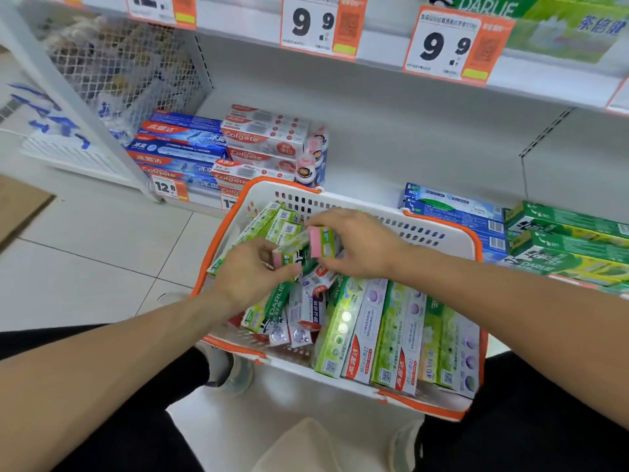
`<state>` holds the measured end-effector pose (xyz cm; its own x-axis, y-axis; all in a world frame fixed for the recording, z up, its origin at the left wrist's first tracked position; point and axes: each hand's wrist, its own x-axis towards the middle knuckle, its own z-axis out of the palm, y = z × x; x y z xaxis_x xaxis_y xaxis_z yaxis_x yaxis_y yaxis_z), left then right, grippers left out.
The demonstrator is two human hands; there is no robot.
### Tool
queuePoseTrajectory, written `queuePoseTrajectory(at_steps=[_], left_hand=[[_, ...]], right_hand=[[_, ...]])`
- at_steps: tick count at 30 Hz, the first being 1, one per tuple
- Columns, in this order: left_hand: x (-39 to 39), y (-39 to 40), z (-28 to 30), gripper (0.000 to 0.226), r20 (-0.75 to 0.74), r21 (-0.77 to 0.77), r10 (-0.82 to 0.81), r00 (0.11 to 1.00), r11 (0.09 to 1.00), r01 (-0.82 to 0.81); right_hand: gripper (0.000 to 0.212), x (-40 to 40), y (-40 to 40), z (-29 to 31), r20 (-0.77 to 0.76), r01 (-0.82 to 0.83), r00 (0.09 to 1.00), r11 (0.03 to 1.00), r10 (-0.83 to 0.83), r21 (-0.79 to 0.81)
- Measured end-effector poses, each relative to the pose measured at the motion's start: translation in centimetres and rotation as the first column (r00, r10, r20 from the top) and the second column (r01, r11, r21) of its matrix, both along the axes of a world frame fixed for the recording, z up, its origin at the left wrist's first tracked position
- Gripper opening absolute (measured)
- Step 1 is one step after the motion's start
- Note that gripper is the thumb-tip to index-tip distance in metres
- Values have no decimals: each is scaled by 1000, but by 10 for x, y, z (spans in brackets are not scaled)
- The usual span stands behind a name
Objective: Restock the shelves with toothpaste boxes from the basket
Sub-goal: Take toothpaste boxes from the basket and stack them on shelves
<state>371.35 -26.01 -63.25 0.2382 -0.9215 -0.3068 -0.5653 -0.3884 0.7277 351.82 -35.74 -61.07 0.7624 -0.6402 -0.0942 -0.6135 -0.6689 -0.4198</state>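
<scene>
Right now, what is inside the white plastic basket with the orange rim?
The white plastic basket with the orange rim holds many toothpaste boxes, mostly green and white. Left hand and right hand grip pink-ended boxes. Boxes below and the basket floor are covered.

I can read "9.9" on two price tags, one (318, 23) at the top middle and one (449, 46) at the top right. A green box (544, 15) in the upper right corner says "DARLIE". Red and white boxes (263, 137) on the left shelf say "Colgate". A small tag (166, 188) below them says "12.8". A green box (272, 306) in the basket says "DARLIE".
</scene>
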Motion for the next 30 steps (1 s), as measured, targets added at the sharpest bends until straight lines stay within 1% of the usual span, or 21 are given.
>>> queuePoseTrajectory(at_steps=[3, 5, 6, 7, 8, 9, 10, 11, 12, 13, 15, 16, 18, 21, 22, 23, 24, 25, 26, 28, 30], left_hand=[[3, -7, 1, 63, 17, -25, 60, 998, 998, -59], [-2, -5, -2, 69, 151, -85, 9, 988, 996, 4], [-5, -3, -4, 67, 253, -161, -39, 967, 984, 82], [-9, -3, -4, 62, 376, -247, -104, 921, 946, 208], [-12, -5, -4, 53, 503, -310, -177, 846, 877, 367], [-15, -8, -4, 43, 611, -333, -243, 753, 784, 524], [-19, -12, -3, 35, 690, -304, -313, 652, 692, 655], [-25, -15, -2, 31, 741, -226, -386, 549, 627, 746], [-32, -18, -2, 34, 766, -118, -456, 453, 593, 797], [-39, -20, -1, 42, 767, 7, -523, 372, 587, 810], [-50, -28, 0, 60, 748, 259, -623, 228, 591, 764], [-54, -33, 0, 68, 729, 361, -665, 164, 577, 733], [-63, -41, 0, 77, 702, 485, -708, 71, 549, 681], [-72, -46, -8, 74, 720, 536, -694, 5, 561, 630], [-74, -46, -10, 71, 727, 536, -686, 4, 571, 621], [-75, -47, -11, 67, 731, 529, -682, 21, 585, 615], [-75, -48, -11, 65, 730, 515, -681, 60, 605, 607], [-74, -51, -10, 63, 720, 491, -682, 127, 631, 601], [-73, -54, -6, 60, 707, 453, -674, 215, 665, 594], [-66, -61, 5, 57, 665, 332, -612, 428, 756, 565], [-58, -64, 28, 62, 585, 231, -523, 620, 840, 491]], right_hand=[[63, 0, -8, 5, 98, 147, 985, 989, -146, -10], [62, 0, -10, 11, 70, 156, 985, 988, -156, 8], [61, 0, -10, 14, 19, 122, 992, 992, -122, -3], [61, -2, -10, 16, -37, 90, 995, 996, -91, -22], [61, -4, -10, 19, -77, 79, 994, 996, -82, -40], [60, -7, -11, 22, -93, 87, 991, 995, -91, -48], [59, -10, -13, 24, -92, 108, 989, 993, -112, -44], [58, -15, -15, 27, -83, 131, 988, 991, -133, -32], [58, -20, -17, 29, -80, 152, 985, 988, -153, -17], [58, -26, -18, 31, -82, 170, 982, 986, -169, 1], [60, -38, -18, 34, -105, 195, 976, 980, -190, 33], [61, -44, -16, 34, -121, 202, 973, 979, -195, 43], [64, -54, -12, 34, -149, 207, 969, 977, -197, 54], [70, -65, -7, 33, -155, 224, 966, 971, -209, 80], [72, -69, -6, 33, -165, 225, 964, 970, -209, 87], [75, -73, -5, 33, -188, 221, 961, 971, -202, 88], [77, -78, -5, 32, -220, 215, 957, 973, -191, 89], [78, -83, -6, 32, -255, 209, 950, 974, -179, 92], [79, -88, -6, 31, -288, 206, 943, 974, -169, 100], [79, -96, -10, 31, -325, 206, 933, 971, -158, 119], [80, -98, -14, 30, -321, 213, 933, 969, -163, 127]])
